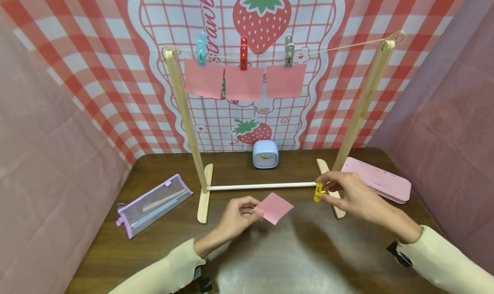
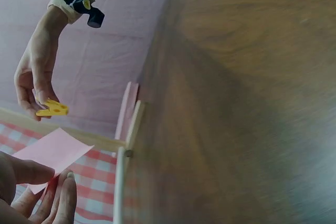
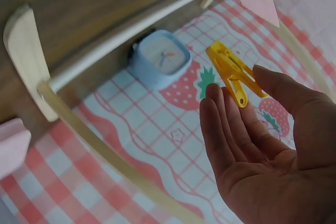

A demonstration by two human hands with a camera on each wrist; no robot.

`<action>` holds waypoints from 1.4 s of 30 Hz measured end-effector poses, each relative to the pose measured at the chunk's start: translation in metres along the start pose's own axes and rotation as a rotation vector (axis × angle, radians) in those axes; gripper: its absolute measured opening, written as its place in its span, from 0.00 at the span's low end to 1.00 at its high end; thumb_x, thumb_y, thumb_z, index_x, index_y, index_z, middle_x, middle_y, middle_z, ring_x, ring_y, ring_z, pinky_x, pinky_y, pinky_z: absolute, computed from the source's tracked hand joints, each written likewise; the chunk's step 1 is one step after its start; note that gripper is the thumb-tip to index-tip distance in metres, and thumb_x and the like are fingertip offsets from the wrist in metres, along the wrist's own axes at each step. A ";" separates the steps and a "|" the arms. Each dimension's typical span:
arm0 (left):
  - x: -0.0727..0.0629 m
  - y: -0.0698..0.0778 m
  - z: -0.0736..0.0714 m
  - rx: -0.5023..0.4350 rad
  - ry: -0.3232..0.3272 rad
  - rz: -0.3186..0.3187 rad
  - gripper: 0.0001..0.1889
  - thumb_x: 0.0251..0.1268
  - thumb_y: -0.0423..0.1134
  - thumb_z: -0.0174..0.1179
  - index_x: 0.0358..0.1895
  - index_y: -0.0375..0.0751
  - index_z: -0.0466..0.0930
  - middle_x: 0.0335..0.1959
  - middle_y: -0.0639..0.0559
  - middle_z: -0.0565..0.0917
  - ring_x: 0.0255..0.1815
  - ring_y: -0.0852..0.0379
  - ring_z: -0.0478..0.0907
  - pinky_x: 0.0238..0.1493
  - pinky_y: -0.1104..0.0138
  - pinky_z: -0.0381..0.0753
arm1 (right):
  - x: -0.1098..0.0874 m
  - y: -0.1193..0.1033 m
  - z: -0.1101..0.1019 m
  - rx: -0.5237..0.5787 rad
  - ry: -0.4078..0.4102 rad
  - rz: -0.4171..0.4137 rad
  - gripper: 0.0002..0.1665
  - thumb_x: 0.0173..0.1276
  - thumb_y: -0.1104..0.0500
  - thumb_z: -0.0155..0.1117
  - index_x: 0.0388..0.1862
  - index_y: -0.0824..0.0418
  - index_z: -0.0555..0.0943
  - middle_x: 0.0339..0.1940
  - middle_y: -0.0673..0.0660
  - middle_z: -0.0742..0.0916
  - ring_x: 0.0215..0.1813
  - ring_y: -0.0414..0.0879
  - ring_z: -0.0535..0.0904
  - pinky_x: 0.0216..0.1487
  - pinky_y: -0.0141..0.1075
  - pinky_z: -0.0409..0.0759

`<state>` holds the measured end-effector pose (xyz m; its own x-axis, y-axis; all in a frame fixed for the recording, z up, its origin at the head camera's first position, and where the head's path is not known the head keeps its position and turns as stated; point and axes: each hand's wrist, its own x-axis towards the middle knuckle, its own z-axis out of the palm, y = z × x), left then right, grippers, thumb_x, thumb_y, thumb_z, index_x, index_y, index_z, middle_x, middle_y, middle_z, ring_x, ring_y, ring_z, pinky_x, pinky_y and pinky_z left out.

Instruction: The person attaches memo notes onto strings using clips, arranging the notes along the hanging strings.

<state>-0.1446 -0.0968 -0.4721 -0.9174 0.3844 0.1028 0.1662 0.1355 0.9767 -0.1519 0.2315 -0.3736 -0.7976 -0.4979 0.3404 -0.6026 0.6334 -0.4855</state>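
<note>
Between thumb and fingers, my left hand [image 1: 240, 216] pinches a square pink paper note [image 1: 275, 208] by its left corner, above the table. My right hand [image 1: 349, 195] holds a yellow clothespin [image 1: 318, 192] by its handle end; the right wrist view shows the clothespin [image 3: 233, 72] between thumb and fingertips. Above both hands a string [image 1: 332, 49] runs between two wooden posts. From it hang three pink notes [image 1: 245, 84] side by side, under a light blue clothespin [image 1: 201, 49], a red clothespin [image 1: 244, 54] and a grey clothespin [image 1: 289, 52].
The wooden posts [image 1: 185, 118] stand on feet joined by a white rod [image 1: 262, 186]. Behind the rod sits a light blue clock [image 1: 265, 154]. A clear purple-edged pencil pouch [image 1: 154, 206] lies at left, a pink case [image 1: 380, 180] at right. A strawberry-print cloth [image 1: 320, 11] hangs behind.
</note>
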 end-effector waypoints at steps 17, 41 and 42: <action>0.059 0.052 -0.011 -0.134 0.123 0.089 0.13 0.67 0.23 0.65 0.52 0.22 0.82 0.47 0.25 0.87 0.38 0.58 0.89 0.47 0.61 0.93 | 0.040 -0.014 -0.050 -0.148 0.086 -0.080 0.16 0.57 0.62 0.83 0.42 0.57 0.86 0.36 0.48 0.92 0.39 0.43 0.91 0.39 0.35 0.91; 0.136 0.091 0.032 -0.492 0.267 0.156 0.14 0.66 0.22 0.64 0.53 0.18 0.79 0.39 0.43 0.87 0.34 0.60 0.87 0.51 0.59 0.93 | 0.093 -0.059 -0.118 -0.123 0.281 -0.129 0.18 0.63 0.71 0.76 0.51 0.66 0.84 0.43 0.59 0.92 0.45 0.17 0.80 0.50 0.11 0.79; 0.139 0.092 0.033 -0.503 0.275 0.153 0.14 0.67 0.22 0.64 0.53 0.19 0.79 0.38 0.45 0.87 0.34 0.61 0.87 0.51 0.60 0.93 | 0.096 -0.061 -0.121 -0.116 0.296 -0.127 0.18 0.63 0.71 0.75 0.52 0.67 0.84 0.44 0.60 0.92 0.45 0.16 0.79 0.50 0.10 0.79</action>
<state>-0.2445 -0.0004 -0.3738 -0.9677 0.1062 0.2285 0.1733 -0.3780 0.9095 -0.1945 0.2169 -0.2142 -0.6790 -0.3942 0.6193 -0.6829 0.6489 -0.3356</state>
